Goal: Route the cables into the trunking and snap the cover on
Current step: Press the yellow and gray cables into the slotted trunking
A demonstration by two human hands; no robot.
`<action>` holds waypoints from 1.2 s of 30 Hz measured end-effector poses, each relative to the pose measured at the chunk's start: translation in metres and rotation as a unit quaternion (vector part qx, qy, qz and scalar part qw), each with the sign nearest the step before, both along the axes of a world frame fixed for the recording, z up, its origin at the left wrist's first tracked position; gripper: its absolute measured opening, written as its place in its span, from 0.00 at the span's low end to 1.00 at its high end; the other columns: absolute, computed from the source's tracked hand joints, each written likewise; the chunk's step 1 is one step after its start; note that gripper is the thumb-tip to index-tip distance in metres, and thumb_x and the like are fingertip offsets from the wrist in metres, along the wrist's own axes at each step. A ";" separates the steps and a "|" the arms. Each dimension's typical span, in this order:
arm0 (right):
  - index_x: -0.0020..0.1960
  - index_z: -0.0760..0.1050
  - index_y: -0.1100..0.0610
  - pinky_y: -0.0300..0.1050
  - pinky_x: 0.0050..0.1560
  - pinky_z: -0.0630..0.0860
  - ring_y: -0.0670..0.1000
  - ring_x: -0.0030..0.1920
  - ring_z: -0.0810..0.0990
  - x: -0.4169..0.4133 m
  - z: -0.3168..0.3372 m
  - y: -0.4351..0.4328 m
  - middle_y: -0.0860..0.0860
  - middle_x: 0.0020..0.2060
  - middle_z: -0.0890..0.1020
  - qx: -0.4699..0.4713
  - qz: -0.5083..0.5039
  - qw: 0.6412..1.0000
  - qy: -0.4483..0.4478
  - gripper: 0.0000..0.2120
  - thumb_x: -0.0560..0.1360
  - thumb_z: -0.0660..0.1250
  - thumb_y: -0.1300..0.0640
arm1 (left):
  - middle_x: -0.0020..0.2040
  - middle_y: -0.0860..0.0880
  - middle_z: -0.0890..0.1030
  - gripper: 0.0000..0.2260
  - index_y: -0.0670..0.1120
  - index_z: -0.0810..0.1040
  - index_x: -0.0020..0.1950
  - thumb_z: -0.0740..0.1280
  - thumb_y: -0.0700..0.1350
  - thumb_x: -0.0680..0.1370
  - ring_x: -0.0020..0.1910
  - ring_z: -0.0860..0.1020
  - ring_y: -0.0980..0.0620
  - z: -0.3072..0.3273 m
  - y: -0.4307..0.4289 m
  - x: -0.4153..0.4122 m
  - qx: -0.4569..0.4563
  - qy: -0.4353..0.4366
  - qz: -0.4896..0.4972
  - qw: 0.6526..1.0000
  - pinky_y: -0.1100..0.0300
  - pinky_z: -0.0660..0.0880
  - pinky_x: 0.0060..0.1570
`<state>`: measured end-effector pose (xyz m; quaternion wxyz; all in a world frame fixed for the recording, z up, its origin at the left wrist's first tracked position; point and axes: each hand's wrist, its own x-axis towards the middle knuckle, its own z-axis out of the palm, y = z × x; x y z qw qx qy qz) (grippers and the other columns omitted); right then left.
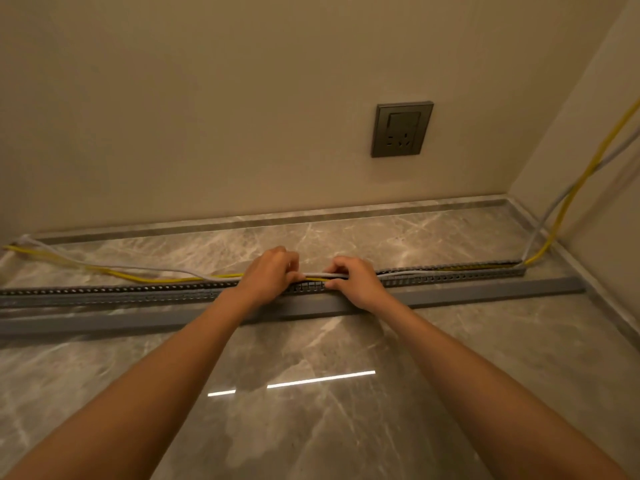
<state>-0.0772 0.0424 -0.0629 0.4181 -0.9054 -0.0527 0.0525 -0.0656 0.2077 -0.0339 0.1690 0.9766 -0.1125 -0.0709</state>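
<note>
Where you kneel, the marbled floor (311, 427) fills most of your view and meets the pale wall (207, 116) beyond. The slotted grey trunking (104, 294) lies on the floor from the left edge almost to the right-hand corner, its channel open on top. Just in front of it, on your side, the plain grey cover (485, 289) lies flat on the floor, parallel to the trunking and not fitted. To the right of your hands the yellow cable (138, 277) and the grey cable (156, 270) sit inside the channel, leave it at the far right end and climb the side wall. To the left they lie loose on the floor behind the trunking. Your left hand (270, 275) has its fingers curled round the grey cable over the middle of the channel. Your right hand (356, 282), close beside it, pinches the same cable, with the yellow one just beneath between your hands. A dark wall socket (401, 129) sits above.
</note>
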 end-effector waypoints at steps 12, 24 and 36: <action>0.57 0.73 0.63 0.42 0.60 0.68 0.54 0.60 0.72 -0.008 -0.001 0.005 0.57 0.57 0.76 -0.071 0.005 0.996 -0.047 0.13 0.73 0.68 0.64 | 0.58 0.41 0.79 0.09 0.42 0.75 0.57 0.63 0.39 0.78 0.56 0.76 0.41 0.002 -0.012 -0.010 0.085 -0.035 -0.022 0.996 0.51 0.72 0.50; 0.47 0.79 0.66 0.50 0.52 0.73 0.58 0.51 0.76 -0.021 -0.004 -0.018 0.60 0.48 0.79 -0.174 0.050 0.966 -0.182 0.06 0.73 0.65 0.65 | 0.57 0.39 0.75 0.10 0.38 0.74 0.58 0.58 0.35 0.78 0.55 0.75 0.39 0.000 -0.031 -0.022 0.192 -0.083 -0.112 0.971 0.50 0.72 0.49; 0.61 0.76 0.61 0.49 0.61 0.72 0.58 0.59 0.75 -0.025 0.009 -0.024 0.58 0.58 0.79 -0.215 0.081 0.970 -0.076 0.16 0.73 0.63 0.60 | 0.59 0.40 0.78 0.11 0.39 0.73 0.58 0.57 0.38 0.79 0.57 0.76 0.40 -0.001 -0.047 -0.029 0.218 -0.062 -0.063 0.972 0.50 0.73 0.53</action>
